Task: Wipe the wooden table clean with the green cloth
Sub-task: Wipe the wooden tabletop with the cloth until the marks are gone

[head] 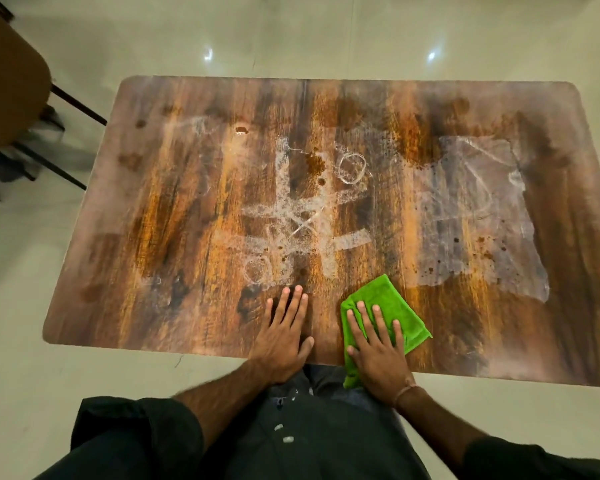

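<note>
The wooden table fills the middle of the view, its top marked with white chalky smears: a grid with circles and a cross in the centre and a wide pale patch on the right. Brown spots dot the surface. A folded green cloth lies at the near edge, slightly right of centre, one corner hanging over the edge. My right hand presses flat on the cloth with straight fingers. My left hand rests flat on the bare wood just left of it.
A brown chair with dark metal legs stands at the far left on the pale tiled floor. Floor surrounds the table on all sides. My dark-clothed body is against the near edge.
</note>
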